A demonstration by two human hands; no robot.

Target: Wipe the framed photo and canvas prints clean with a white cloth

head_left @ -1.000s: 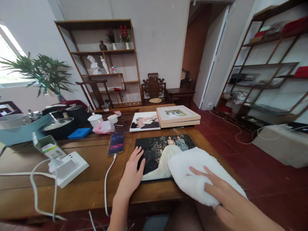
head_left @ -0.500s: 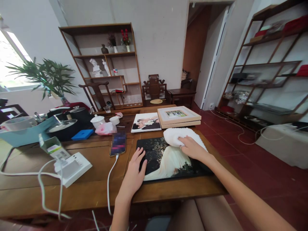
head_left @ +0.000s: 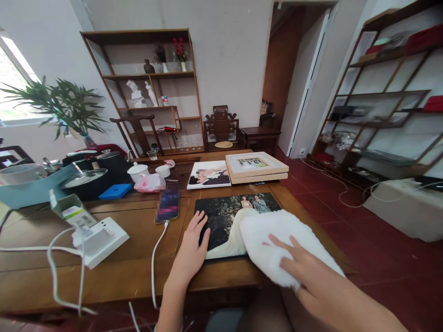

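Observation:
A dark photo panel [head_left: 221,226] with a couple in wedding clothes lies flat on the wooden table [head_left: 138,272] before me. My left hand [head_left: 194,240] rests on the panel's left edge, fingers stretched out, holding nothing. In my right hand [head_left: 301,263] is a fluffy white cloth [head_left: 273,233], pressed over the lower right part of the panel. The cloth hides that corner and hangs past the table's front edge. Behind the panel lie a white-edged photo print [head_left: 209,175] and a stack of light wooden picture frames [head_left: 258,167].
Left of the panel lies a phone [head_left: 168,205] on a white charging cable [head_left: 154,267]. Farther left are a power strip [head_left: 100,242], an opened small box [head_left: 71,207], a blue box [head_left: 115,191] and dark pots [head_left: 86,182]. A white lidded cup [head_left: 137,170] stands behind.
My right hand has drawn the white cloth from the panel's top right down toward me, uncovering the couple's figures. My left hand stays on the left edge.

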